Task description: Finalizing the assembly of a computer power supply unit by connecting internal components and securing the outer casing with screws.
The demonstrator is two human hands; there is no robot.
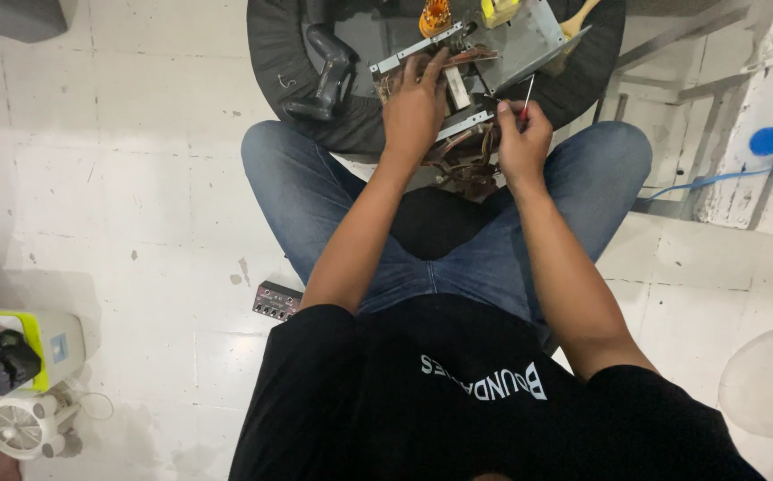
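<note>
Overhead, the left hand (415, 105) pressed flat on the metal chassis (484, 58) at twelve o'clock; the right hand (523, 142) pinched a red-handled screwdriver (526, 100). Best kept chassis steady, tip square.

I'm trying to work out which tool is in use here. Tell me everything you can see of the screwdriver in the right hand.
The screwdriver is slim, with a thin pale metal shaft and a small red handle that is mostly hidden. The right hand pinches the handle between thumb and fingers. The shaft slants up and slightly right, its tip reaching the edge of the grey metal chassis, an opened device resting on the dark round seat before the person's knees. The tip's shape is too small to tell. The left hand presses on the chassis, not the tool.
</note>
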